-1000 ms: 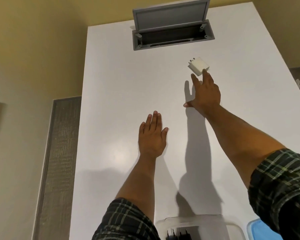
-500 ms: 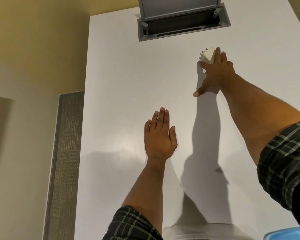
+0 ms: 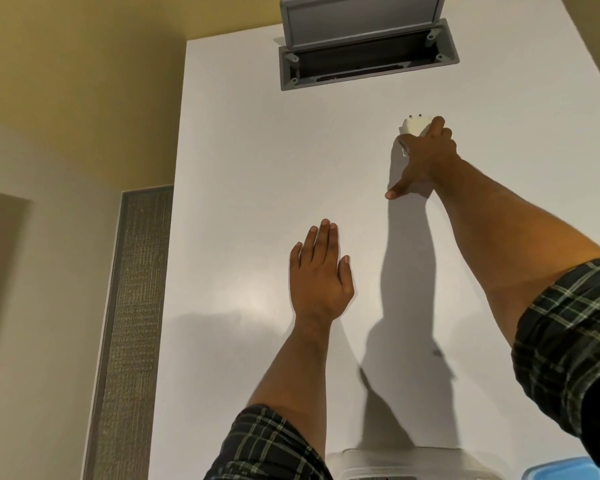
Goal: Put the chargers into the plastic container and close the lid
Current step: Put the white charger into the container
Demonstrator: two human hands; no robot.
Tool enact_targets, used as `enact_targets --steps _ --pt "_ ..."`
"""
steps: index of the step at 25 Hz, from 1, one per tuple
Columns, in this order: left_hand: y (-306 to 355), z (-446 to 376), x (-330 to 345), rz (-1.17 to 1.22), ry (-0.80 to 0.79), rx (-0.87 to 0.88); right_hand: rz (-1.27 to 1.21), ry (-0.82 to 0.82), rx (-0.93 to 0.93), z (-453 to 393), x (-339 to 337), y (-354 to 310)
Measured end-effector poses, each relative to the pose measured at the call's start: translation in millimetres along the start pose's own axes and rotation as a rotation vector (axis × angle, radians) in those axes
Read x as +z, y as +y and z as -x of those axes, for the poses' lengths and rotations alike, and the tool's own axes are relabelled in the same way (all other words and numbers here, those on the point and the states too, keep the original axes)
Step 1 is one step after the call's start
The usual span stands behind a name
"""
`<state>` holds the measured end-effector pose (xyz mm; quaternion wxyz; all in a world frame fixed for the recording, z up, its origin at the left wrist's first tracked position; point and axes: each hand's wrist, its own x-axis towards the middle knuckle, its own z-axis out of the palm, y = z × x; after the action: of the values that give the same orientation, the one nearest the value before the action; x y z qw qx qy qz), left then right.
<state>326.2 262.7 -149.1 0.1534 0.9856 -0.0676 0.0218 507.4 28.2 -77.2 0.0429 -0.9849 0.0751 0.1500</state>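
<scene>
A small white charger (image 3: 413,125) lies far out on the white table (image 3: 243,161), prongs pointing away from me. My right hand (image 3: 426,157) stretches to it: the fingertips rest on top of the charger and hide its near side, while the thumb sticks out to the left, clear of it. My left hand (image 3: 321,275) lies flat, palm down, on the table's middle and holds nothing. Only the far rim of the clear plastic container (image 3: 395,460) shows at the bottom edge, and its contents are out of view. A corner of its blue lid (image 3: 551,471) lies to its right.
A grey cable box (image 3: 364,60) is set into the far end of the table, its flap standing open just beyond the charger. The table's left edge drops to a beige floor with a grey textured strip (image 3: 132,323).
My right hand has reached forward and its fingers now cover the charger, which has tipped slightly. The view has shifted forward, so the container has slid almost out of frame. My left hand stays flat.
</scene>
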Motion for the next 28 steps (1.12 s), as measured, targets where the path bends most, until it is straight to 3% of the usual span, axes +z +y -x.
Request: enact_targets --steps 4,10,17,21,28 --pt "1 -2 -2 -0.025 -0.042 0.004 -0.068 0.008 0.053 11 5 4" --pt "-1 -4 -7 -0.087 -0.159 0.019 -0.198 0.246 0.015 53 34 19" --pt "8 12 -46 -0.237 -0.484 0.091 -0.453 0.115 0.092 150 50 24" --pt "22 63 -66 -0.289 -0.470 0.214 -0.622 0.090 0.075 229 49 29" --pt "40 134 -113 -0.228 -0.388 0.248 -0.616 0.172 -0.043 329 40 28"
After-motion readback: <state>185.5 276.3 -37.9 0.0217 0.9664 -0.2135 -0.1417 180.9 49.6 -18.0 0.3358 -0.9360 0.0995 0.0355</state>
